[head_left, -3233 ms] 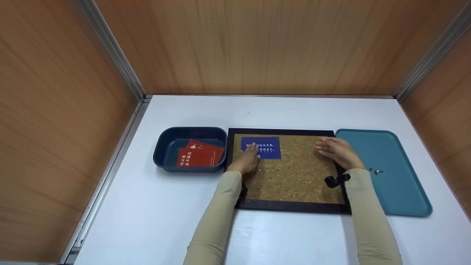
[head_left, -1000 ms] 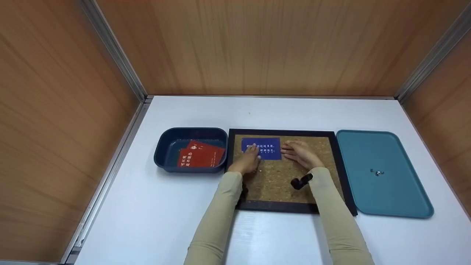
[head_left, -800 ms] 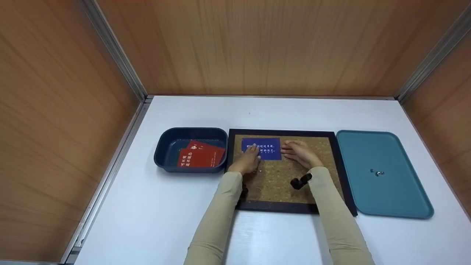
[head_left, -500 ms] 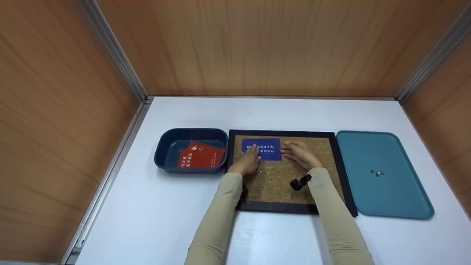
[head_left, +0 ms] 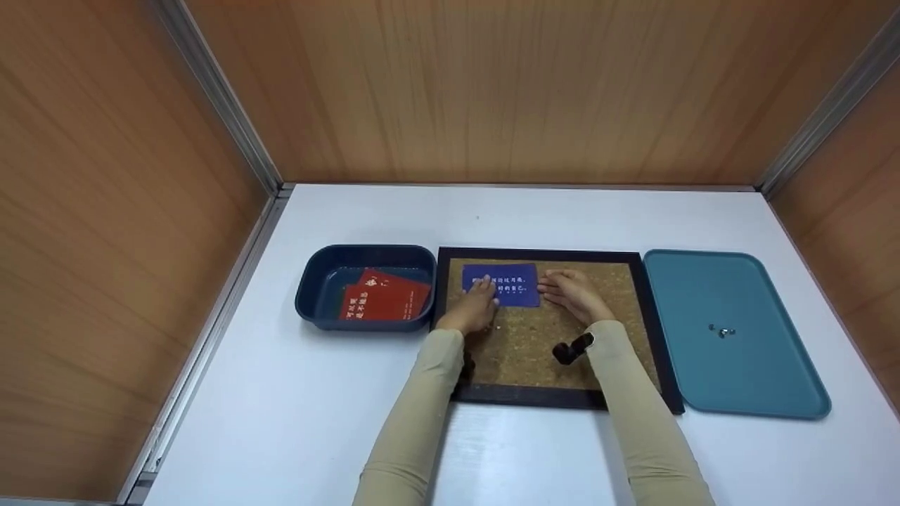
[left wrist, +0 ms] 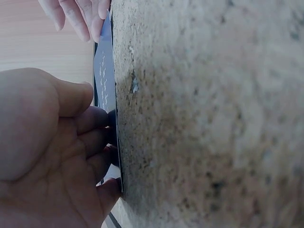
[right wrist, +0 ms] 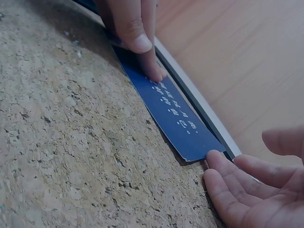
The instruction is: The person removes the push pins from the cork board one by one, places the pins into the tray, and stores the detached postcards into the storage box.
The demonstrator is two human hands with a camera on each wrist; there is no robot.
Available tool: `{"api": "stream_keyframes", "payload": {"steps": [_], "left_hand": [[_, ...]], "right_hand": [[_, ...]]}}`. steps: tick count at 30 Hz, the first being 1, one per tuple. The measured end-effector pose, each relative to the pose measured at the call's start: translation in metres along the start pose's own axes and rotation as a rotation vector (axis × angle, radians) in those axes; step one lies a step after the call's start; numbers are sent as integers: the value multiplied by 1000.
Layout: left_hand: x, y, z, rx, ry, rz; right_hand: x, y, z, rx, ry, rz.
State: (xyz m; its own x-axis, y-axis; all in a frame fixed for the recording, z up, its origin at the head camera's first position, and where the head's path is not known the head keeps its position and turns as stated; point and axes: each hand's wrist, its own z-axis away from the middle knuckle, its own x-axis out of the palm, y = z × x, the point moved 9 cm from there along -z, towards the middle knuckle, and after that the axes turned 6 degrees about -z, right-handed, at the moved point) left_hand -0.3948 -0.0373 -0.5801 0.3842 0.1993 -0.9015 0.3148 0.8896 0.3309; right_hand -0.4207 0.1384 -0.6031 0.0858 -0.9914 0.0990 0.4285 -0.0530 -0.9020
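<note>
A blue card (head_left: 508, 280) with white lettering lies on the upper left of a black-framed cork board (head_left: 562, 358). On the card's left part, the fingertips of my left hand (head_left: 470, 308) press down; its thumb stands off the card in the left wrist view. My right hand (head_left: 578, 295) is at the card's right edge, and in the right wrist view its fingertips (right wrist: 216, 159) touch the corner there. Nothing is gripped between thumb and fingers of either hand.
Left of the board stands a dark blue bin (head_left: 316, 309) holding red cards (head_left: 385, 299). Against the board's right side lies a teal tray (head_left: 745, 379) with several small metal pieces (head_left: 723, 331). Wooden panels (head_left: 520, 91) enclose the white table (head_left: 295, 422).
My right hand has come left from the board's right edge to the card's right edge, then stays there. My left hand has kept its place on the card.
</note>
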Motion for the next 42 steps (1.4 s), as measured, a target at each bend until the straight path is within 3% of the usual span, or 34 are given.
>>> {"api": "stream_keyframes", "payload": {"steps": [14,25,31,36,42], "left_hand": [[-2,1,-1,1,5,14],[-2,1,0,9,18,11],[-2,1,-1,11,18,10],[1,0,-2,-9,-18,39],[3,-1,-2,-12,-27,44]], "right_hand": [[3,-1,-2,11,0,-12],[8,-1,-1,-29,14,43],[12,-1,0,-50,46,103],[19,-3,0,-95,56,185],[20,-6,0,-120,137,280]]}}
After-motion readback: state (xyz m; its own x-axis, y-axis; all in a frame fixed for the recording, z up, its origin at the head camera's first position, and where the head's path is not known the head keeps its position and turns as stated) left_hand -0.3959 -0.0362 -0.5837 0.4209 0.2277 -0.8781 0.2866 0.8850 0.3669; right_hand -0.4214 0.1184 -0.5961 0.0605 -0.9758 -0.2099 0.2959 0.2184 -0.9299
